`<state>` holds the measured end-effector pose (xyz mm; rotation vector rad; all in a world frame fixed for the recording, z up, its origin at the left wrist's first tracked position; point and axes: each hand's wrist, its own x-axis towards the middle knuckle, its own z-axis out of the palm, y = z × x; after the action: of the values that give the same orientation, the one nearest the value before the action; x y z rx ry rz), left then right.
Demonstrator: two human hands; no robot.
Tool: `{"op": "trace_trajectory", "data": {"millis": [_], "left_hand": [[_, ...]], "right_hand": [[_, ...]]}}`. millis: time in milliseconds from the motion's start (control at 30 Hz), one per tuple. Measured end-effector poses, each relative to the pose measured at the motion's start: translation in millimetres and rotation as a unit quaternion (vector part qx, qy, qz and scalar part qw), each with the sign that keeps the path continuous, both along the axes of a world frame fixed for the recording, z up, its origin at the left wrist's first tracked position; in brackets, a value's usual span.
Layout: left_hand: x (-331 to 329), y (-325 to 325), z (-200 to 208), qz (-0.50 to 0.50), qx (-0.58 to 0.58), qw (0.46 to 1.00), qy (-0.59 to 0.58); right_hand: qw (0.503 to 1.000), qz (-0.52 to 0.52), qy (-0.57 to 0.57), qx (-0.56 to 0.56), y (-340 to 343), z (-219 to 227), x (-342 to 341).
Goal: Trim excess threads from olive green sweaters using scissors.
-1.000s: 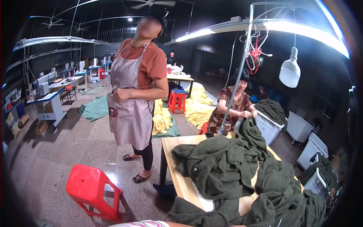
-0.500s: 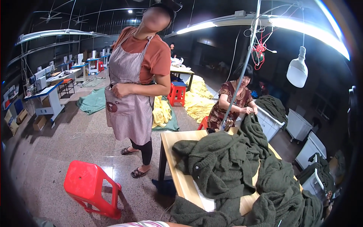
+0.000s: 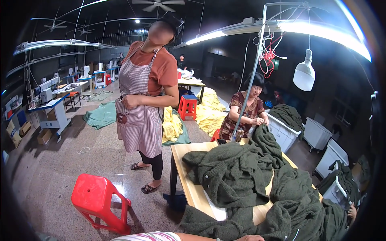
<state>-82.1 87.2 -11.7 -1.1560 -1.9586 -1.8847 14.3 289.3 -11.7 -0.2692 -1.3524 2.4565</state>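
My left forearm in a white and pink striped sleeve [image 3: 148, 237] reaches rightward along the lower edge. My left hand [image 3: 250, 238] is cut off there, beside the dark green knit garments [image 3: 237, 172]; its fingers are mostly hidden. These fuzzy garments lie heaped over a light wooden table [image 3: 189, 150], some with pale buttons. I do not make out my right hand. Part of a hand [image 3: 352, 212] shows at the right rim, and whose it is I cannot tell. Across the table, a seated person [image 3: 245, 108] in a patterned top holds up one garment's edge with both hands.
A person in a striped apron [image 3: 138, 92] stands left of the table. Nearer is a red plastic stool [image 3: 94, 195]. A metal pole [image 3: 251, 76] rises at the table's far side; a bulb [image 3: 304, 76] hangs to its right. White bins [image 3: 281, 130] stand beyond.
The view has shifted slightly. More of my left forearm and hand now shows at the lower edge. More of the hand at the right rim is visible. The garment heap looks unchanged.
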Motion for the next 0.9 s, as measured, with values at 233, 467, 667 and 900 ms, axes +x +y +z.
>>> {"op": "trace_trajectory", "data": {"millis": [233,467,667,900], "left_hand": [[3.6,-2.3,-1.1,0.003,-0.004,1.000,-0.012],[-4.4,-3.6,-0.5,0.003,0.007,1.000,-0.006],[-9.4,-0.3,-0.4,-0.001,0.031,1.000,0.004],[-1.4,1.9,-10.6,-0.076,0.000,0.996,-0.041]], "right_hand": [[0.999,0.043,-0.023,-0.024,15.9,-19.8,1.5],[1.000,0.017,-0.026,-0.001,-16.9,15.9,3.0],[1.000,0.009,-0.020,0.000,-1.1,4.9,-4.4],[0.995,-0.056,-0.079,-0.009,-1.9,3.2,11.6]]}}
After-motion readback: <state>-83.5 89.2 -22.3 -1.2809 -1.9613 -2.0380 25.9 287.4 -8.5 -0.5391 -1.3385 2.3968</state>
